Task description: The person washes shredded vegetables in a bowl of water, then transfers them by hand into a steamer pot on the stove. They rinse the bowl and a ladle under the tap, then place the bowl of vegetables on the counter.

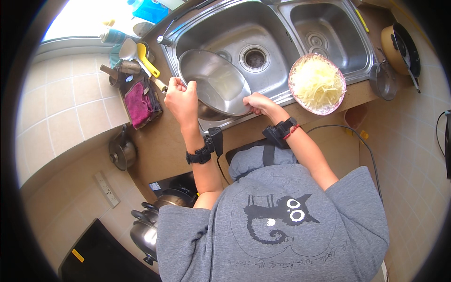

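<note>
Both of my hands grip the rim of a stainless steel basin, tilted over the left part of the large sink bowl. My left hand holds its near left side, with the thumb at the rim. My right hand pinches the rim at the near right side. Cloudy, pale liquid lies in the basin. To the right, a pink-rimmed plate heaped with pale shredded vegetable rests across the sink's front edge, apart from my hands.
A maroon cloth, a metal spatula and a yellow utensil lie left of the sink. A small sink bowl, a glass bowl and a tan pan are on the right. Lidded pots stand at lower left.
</note>
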`<state>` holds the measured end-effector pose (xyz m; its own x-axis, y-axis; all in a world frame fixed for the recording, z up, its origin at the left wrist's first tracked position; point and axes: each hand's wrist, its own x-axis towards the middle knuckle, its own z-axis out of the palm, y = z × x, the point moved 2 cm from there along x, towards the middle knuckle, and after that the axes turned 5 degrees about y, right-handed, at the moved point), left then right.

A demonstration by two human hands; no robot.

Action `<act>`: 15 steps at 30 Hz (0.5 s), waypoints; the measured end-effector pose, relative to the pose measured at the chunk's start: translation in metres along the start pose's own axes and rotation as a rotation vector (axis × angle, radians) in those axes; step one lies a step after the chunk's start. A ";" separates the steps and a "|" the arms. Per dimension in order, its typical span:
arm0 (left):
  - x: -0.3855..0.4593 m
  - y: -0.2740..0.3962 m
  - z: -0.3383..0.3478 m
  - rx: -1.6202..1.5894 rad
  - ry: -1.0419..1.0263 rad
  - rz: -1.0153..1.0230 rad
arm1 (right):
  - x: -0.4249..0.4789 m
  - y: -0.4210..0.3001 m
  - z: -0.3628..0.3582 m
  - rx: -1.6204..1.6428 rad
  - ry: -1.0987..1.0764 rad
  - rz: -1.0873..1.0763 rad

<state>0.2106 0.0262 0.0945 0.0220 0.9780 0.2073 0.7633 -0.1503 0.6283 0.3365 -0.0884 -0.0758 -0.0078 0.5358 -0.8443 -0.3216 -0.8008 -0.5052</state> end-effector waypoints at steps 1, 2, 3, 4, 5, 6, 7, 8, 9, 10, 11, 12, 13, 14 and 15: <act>0.001 0.001 0.000 0.000 -0.001 0.004 | 0.000 -0.001 0.001 0.000 -0.001 0.000; 0.001 0.002 0.000 0.001 -0.002 0.007 | 0.000 -0.001 0.001 0.001 -0.002 0.000; 0.002 0.002 0.000 0.004 -0.006 0.007 | 0.002 0.000 0.001 0.002 -0.005 0.003; 0.002 0.002 0.001 0.006 -0.010 0.006 | 0.004 0.001 0.001 0.004 -0.008 0.005; 0.002 0.002 0.001 0.009 -0.015 0.006 | 0.006 0.002 0.001 0.006 -0.011 0.008; 0.002 0.003 0.001 0.013 -0.017 0.007 | 0.005 0.002 0.001 0.012 -0.006 0.006; 0.003 0.003 0.001 0.016 -0.019 0.009 | 0.003 0.001 0.002 0.018 -0.001 0.004; 0.003 0.004 0.002 0.019 -0.021 0.011 | 0.002 0.000 0.002 0.024 0.004 0.002; 0.003 0.006 0.001 0.024 -0.019 0.020 | 0.003 0.001 0.002 0.028 -0.006 0.000; 0.002 0.008 0.001 0.029 -0.016 0.030 | 0.004 0.002 0.001 0.033 -0.016 -0.002; 0.002 0.009 0.001 0.034 -0.014 0.039 | 0.005 0.002 0.001 0.037 -0.026 -0.003; 0.002 0.009 0.001 0.035 -0.016 0.045 | 0.005 0.002 0.001 0.041 -0.024 -0.001; 0.002 0.009 0.002 0.037 -0.018 0.050 | 0.005 0.002 0.001 0.044 -0.021 0.002; 0.002 0.010 0.002 0.039 -0.019 0.056 | 0.005 0.002 0.001 0.048 -0.018 0.005; 0.002 0.011 0.003 0.041 -0.019 0.056 | 0.005 0.001 0.001 0.040 -0.024 0.009</act>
<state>0.2207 0.0274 0.1000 0.0777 0.9709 0.2265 0.7861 -0.1994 0.5850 0.3355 -0.0866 -0.0808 -0.0330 0.5352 -0.8441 -0.3587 -0.7946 -0.4898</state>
